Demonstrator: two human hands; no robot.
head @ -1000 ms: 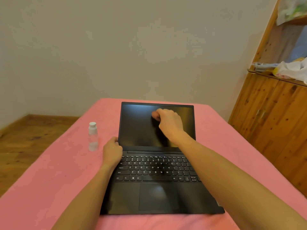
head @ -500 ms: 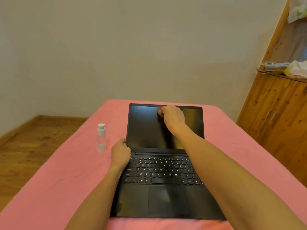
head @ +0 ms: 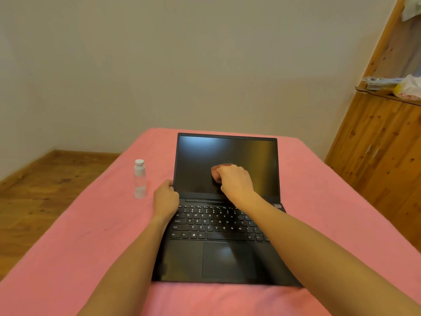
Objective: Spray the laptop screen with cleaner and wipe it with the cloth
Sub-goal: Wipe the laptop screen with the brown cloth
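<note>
An open black laptop (head: pixel 227 258) lies on the pink-covered table (head: pixel 79 236), its dark screen (head: pixel 198 160) facing me. My right hand (head: pixel 235 182) grips a small bunched pinkish cloth (head: pixel 215 173) and presses it against the lower middle of the screen. My left hand (head: pixel 166 199) holds the screen's lower left corner near the hinge, fingers curled round its edge. A small clear spray bottle (head: pixel 139 179) with a white cap stands upright to the left of the laptop, a short way from my left hand.
A wooden cabinet (head: pixel 382 160) stands to the right of the table, with bags and papers (head: pixel 403 86) on its ledge. Wooden floor (head: pixel 41 190) shows to the left. A plain wall rises behind the table's far edge.
My right hand with the cloth has moved from the screen's top edge down to its lower middle. My left hand has stayed at the screen's lower left corner. The camera view shifted slightly.
</note>
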